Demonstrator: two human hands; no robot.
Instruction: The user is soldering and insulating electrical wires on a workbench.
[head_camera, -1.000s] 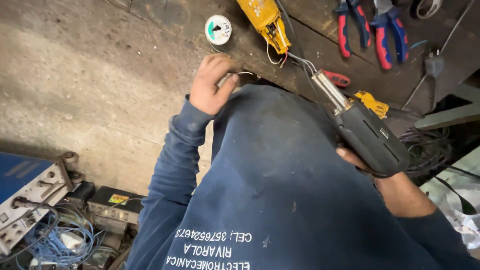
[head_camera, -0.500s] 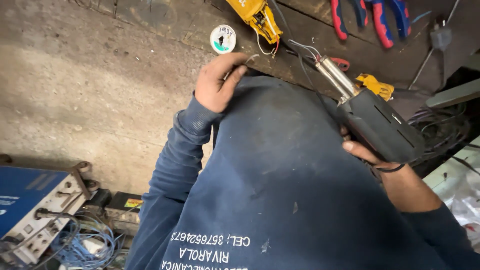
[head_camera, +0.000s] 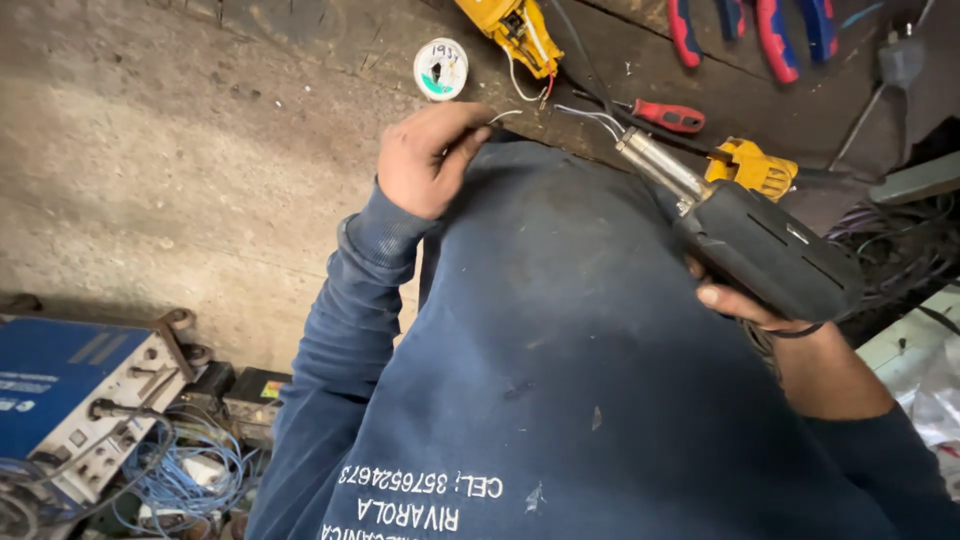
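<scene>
Both hands have risen toward the bench (head_camera: 300, 200): left hand (head_camera: 425, 160) pinches a thin wire (head_camera: 505, 115), right hand (head_camera: 745, 300) grips the soldering gun (head_camera: 745, 240), whose tip should stay steady just beside that wire.

Dark navy blue sweatshirt (head_camera: 600, 380), worn and dusty, small pale flecks and specks on fabric. White printed lettering low on garment. Long sleeves, ribbed cuff (head_camera: 375, 245) bunched and creased at left wrist. Both hands bare, ungloved.
</scene>
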